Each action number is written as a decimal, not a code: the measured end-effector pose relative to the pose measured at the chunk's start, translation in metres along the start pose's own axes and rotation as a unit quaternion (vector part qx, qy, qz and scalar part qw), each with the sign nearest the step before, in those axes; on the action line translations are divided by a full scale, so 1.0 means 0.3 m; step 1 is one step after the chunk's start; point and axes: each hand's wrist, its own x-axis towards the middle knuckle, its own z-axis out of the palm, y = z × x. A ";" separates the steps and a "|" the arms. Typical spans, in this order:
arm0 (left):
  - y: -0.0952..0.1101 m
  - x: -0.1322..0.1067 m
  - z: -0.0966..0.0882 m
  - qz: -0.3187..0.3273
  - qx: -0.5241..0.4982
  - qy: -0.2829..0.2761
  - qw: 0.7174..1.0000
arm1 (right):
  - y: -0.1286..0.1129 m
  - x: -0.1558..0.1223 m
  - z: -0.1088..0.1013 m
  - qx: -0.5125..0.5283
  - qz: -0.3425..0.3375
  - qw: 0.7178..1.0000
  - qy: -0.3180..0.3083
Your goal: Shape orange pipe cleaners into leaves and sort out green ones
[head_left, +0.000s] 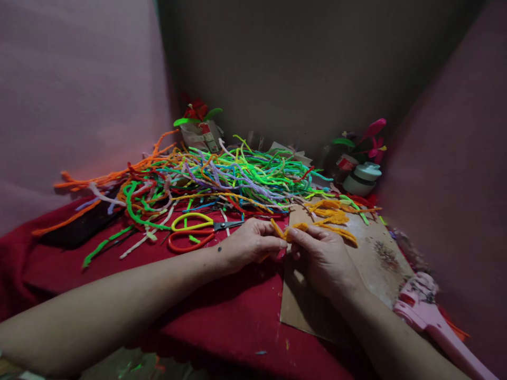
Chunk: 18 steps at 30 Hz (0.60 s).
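Note:
Both hands meet over the left edge of a cardboard sheet (303,311). My left hand (253,243) is closed, its thumb and fingers pinching one end of an orange pipe cleaner (277,228). My right hand (322,256) pinches the same pipe cleaner just to the right, its thumb on top. The fingertips nearly touch, and part of the pipe cleaner is hidden by them. Several bent orange pipe cleaner pieces (330,215) lie on the cardboard behind my right hand. Scissors (194,231) with one yellow and one red handle lie beyond my left wrist.
A large tangled heap of coloured pipe cleaners (237,177) covers the back of the red cloth (222,322). A pink handled tool (428,311) lies at the right. A pale lidded jar (361,178) and pipe-cleaner flowers (374,140) stand behind. A dark flat object (79,227) lies left.

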 end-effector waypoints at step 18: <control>0.008 -0.004 -0.001 -0.018 0.033 0.024 0.999 | -0.001 0.002 -0.007 -0.115 0.007 0.993 -0.030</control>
